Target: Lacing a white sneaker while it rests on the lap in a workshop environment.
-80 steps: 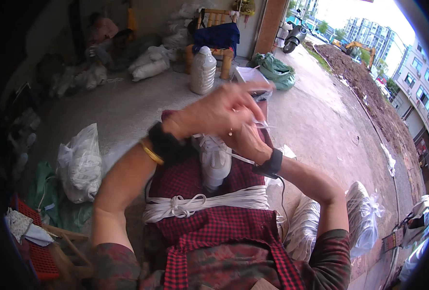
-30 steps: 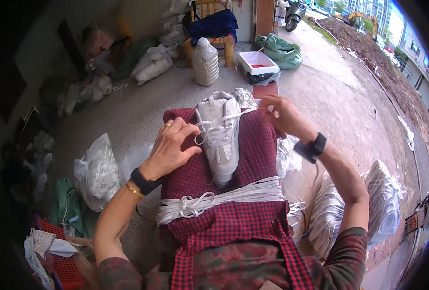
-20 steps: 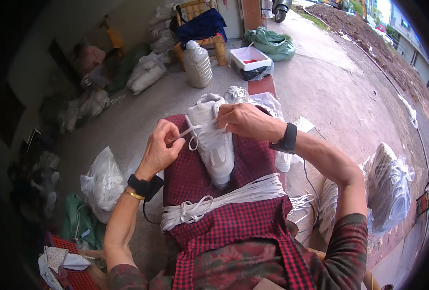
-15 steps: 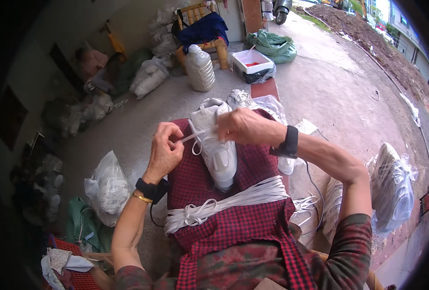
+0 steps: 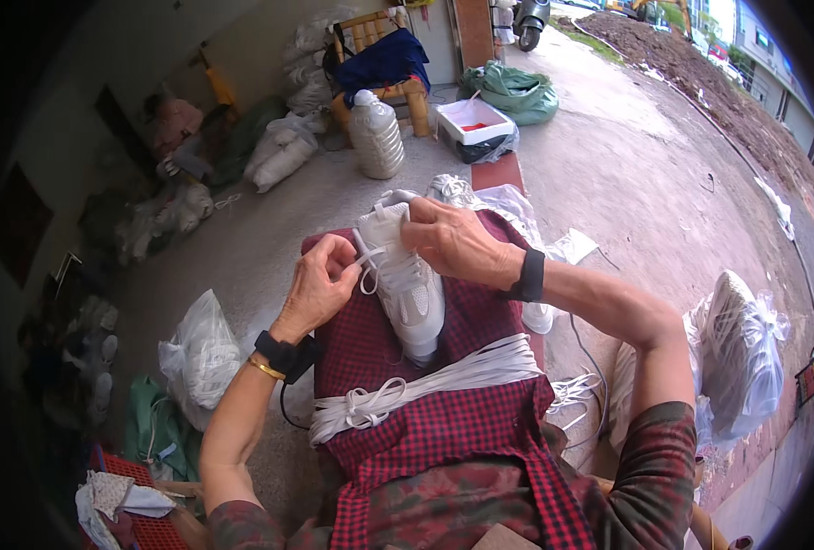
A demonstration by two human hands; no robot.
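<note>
A white-and-grey sneaker with a mesh upper [image 5: 411, 312] lies on a red-and-black checked cloth apron [image 5: 347, 330], its toe toward the person; what supports the cloth underneath is hidden. The left hand [image 5: 326, 275] is beside the shoe's upper end, thumb and forefinger pinched narrow on a flat white lace [image 5: 368, 259]. The right hand [image 5: 457, 240] curls over the opposite edge near the tongue; its fingertips are hidden, so I cannot tell whether it grips anything.

The lacing looks partly done: lace crosses the lower front of the shoe, while a slack loop hangs at its left edge and no finished bow is visible. The upper section seems to be what is left. A bundle of loose white laces [image 5: 444, 383] lies across the apron, and another white sneaker [image 5: 451, 190] sits just beyond; its lacing is too small to judge.
</note>
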